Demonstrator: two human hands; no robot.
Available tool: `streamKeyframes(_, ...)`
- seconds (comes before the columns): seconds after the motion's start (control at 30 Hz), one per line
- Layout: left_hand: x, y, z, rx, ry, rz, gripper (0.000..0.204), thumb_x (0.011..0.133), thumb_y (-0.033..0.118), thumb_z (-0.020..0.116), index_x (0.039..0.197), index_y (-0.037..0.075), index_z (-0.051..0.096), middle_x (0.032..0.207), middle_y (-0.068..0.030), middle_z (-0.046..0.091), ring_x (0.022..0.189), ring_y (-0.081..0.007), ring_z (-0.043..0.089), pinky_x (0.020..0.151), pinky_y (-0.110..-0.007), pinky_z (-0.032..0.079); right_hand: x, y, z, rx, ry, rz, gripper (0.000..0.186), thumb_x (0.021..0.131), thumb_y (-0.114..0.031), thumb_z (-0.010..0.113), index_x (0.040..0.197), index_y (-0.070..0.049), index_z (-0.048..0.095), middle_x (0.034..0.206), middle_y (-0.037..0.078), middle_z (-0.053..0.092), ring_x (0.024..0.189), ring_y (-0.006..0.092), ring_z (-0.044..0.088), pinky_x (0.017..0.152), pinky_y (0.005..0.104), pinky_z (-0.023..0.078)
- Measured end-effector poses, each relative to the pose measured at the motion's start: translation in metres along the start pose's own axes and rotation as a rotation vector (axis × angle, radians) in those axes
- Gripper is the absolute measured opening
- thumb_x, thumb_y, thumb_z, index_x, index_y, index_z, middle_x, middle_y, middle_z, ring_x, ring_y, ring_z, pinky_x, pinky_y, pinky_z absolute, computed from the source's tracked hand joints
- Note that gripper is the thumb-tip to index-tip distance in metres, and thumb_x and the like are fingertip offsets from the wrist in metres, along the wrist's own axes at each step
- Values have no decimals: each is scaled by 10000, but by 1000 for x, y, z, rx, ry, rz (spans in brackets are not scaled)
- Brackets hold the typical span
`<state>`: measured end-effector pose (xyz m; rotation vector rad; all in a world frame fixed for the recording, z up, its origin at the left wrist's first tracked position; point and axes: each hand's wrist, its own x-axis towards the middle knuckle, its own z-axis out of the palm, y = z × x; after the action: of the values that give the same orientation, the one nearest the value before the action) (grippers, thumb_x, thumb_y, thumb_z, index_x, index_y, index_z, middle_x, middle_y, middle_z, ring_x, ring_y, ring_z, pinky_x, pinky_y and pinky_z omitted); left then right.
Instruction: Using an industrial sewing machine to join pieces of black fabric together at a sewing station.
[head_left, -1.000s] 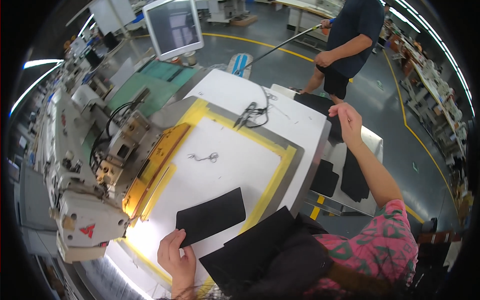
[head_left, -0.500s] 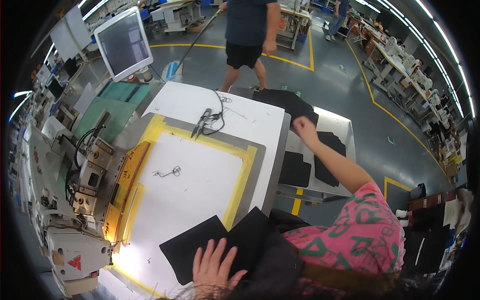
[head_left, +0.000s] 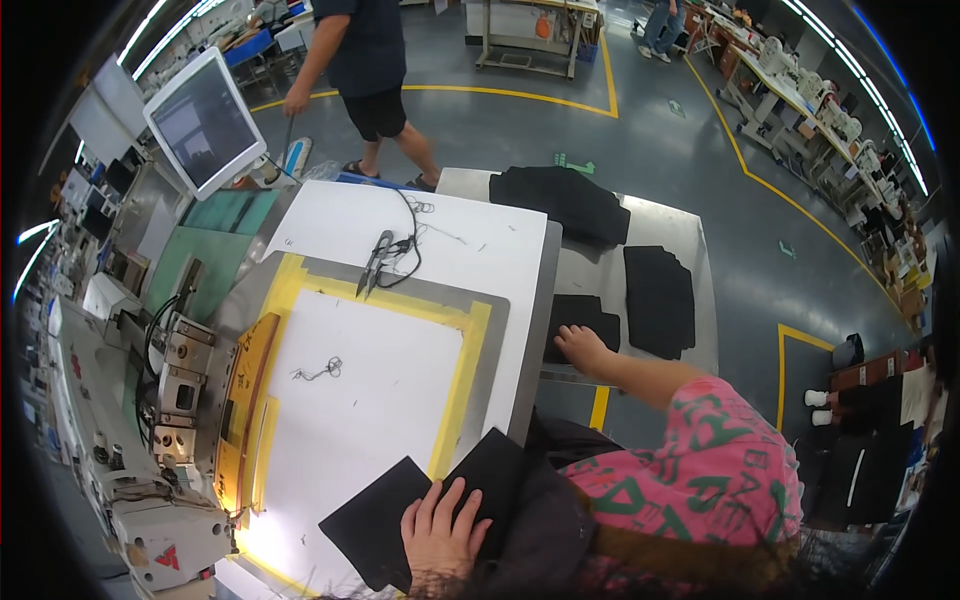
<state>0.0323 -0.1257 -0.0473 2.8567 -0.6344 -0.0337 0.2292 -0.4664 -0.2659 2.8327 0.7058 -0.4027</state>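
1. Black cloth pieces (head_left: 372, 522) are lying at the near edge of the white surface (head_left: 370, 400), a notch showing between two of their corners.
2. My left hand (head_left: 445, 528) is resting on them, palm down, its fingers lightly spread.
3. My right hand (head_left: 583, 348) is reaching out to the metal side surface (head_left: 612, 268), its fingertips touching a small black stack (head_left: 590, 315); I cannot tell whether they are pinching any of it.
4. Beside that stack, a longer black stack (head_left: 660, 300) is lying, and a dark heap (head_left: 560, 205) is sitting beyond both.
5. Yellow tape (head_left: 465, 355) is framing the white area, where a loose thread (head_left: 333, 368) is curling; dark snips (head_left: 374, 262) are lying near its far side.
6. A white machine (head_left: 165, 520) is standing on my left; a co-worker (head_left: 365, 55) is standing beyond the white surface.
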Motion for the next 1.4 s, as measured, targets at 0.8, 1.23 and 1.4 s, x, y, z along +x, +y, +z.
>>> streamKeyframes(0.8, -15, -40, -33, -396, 96, -106, 441, 613, 148, 814, 999, 50, 623, 898, -126, 574, 798, -307, 577, 705, -403, 465, 2, 54, -8, 930, -15, 444, 294, 841, -271, 645, 1022, -45, 698, 972, 141, 699, 892, 284, 660, 789, 358, 515)
streamKeyframes(1.23, -16, -23, -35, -292, 56, -150, 546, 631, 122, 799, 1139, 79, 604, 1116, -105, 580, 1004, -314, 570, 880, -423, 453, 56, 10, -1, 610, 26, 544, 324, 815, -320, 575, 882, -29, 700, 879, 201, 679, 859, 330, 670, 762, 429, 532)
streamKeyframes(1.4, -26, -37, -37, -273, 205, -136, 442, 681, 114, 758, 1101, 72, 628, 1127, -95, 599, 1079, -323, 568, 911, -420, 448, 48, 88, 3, 962, 288, 882, 374, 851, -354, 549, 908, -19, 706, 719, 175, 675, 715, 277, 695, 673, 374, 537)
